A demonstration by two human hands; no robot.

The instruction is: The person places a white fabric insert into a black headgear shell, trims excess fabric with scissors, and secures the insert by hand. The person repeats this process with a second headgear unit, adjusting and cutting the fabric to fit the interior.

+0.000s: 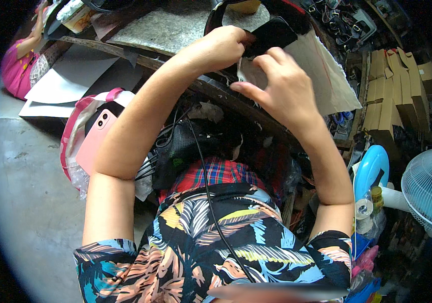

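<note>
My left hand (224,49) is closed, its fingertips pinching the edge of a flat black piece (278,36) at the top of the view. Just below that piece, my right hand (285,83) has its thumb and fingers spread, with nothing visible between them. A beige, cloth-like sheet (322,76) with a frayed edge lies under and beyond the right hand. A black curved band (215,17) loops behind the black piece. My left fingertips are partly hidden, and the kind of black piece cannot be told.
A grey worktop (160,30) lies ahead, with white sheets (69,81) at its left. A pink phone (96,139) sits in a pink-trimmed bag near my left elbow. Cardboard boxes (398,91) and a fan (424,187) stand at right. Another person (19,70) is at far left.
</note>
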